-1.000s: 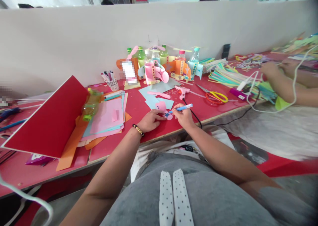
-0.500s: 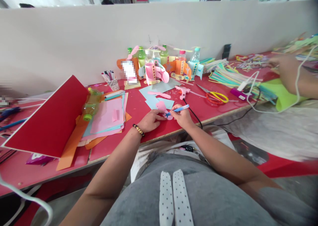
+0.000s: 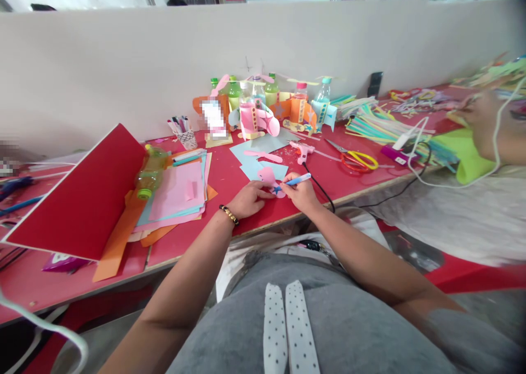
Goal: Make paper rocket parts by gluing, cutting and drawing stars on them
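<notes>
My right hand (image 3: 302, 192) grips a blue marker pen (image 3: 302, 179) with a white end. Its tip meets a blue star on a pink paper cutout (image 3: 268, 175) with rounded ends. The fingers of my left hand (image 3: 247, 198) hold the cutout's left side down on the red table and partly cover it. Just behind the cutout lie light blue paper sheets (image 3: 251, 171) and a pink propeller-shaped strip (image 3: 263, 156). A pink glue gun (image 3: 303, 151) rests behind my right hand.
Decorated plastic bottles (image 3: 249, 113) stand along the partition. Yellow-handled scissors (image 3: 359, 160) and coloured strips (image 3: 378, 123) lie rightward. Leftward are stacked coloured papers (image 3: 176, 193), a pen cup (image 3: 188, 139) and a red board (image 3: 82, 193). Another person's hand (image 3: 489, 119) is at far right.
The marker's rear end has shifted slightly left and my right hand has barely moved. My left hand stays put. The other person's hand at far right has moved a little.
</notes>
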Action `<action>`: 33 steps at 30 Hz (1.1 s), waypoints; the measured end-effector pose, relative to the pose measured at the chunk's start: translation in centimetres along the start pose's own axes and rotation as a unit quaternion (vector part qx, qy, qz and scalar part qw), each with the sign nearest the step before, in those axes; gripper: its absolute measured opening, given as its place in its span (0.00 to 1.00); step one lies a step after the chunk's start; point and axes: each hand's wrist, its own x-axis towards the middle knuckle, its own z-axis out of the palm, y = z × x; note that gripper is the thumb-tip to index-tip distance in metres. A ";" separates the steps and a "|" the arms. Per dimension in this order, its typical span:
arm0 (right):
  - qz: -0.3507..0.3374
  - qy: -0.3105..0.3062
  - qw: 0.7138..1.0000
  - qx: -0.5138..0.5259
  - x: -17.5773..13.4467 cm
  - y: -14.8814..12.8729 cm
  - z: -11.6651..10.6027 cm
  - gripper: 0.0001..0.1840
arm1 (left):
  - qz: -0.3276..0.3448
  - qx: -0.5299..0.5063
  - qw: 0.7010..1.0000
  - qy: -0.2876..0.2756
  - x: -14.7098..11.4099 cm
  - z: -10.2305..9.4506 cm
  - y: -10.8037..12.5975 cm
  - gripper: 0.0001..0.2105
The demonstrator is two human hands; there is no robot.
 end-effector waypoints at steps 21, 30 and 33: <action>-0.010 -0.039 0.999 0.001 0.0 -0.1 -0.1 0.09 | -0.001 0.013 1.000 0.004 0.0 0.1 -0.1 0.24; 0.004 0.014 1.000 -0.004 0.0 -0.3 0.0 0.08 | -0.004 0.006 1.000 -0.006 0.1 0.0 -0.1 0.24; 0.009 0.029 1.000 -0.004 0.0 -0.3 -0.1 0.07 | -0.006 0.007 1.000 -0.006 0.1 0.0 0.0 0.24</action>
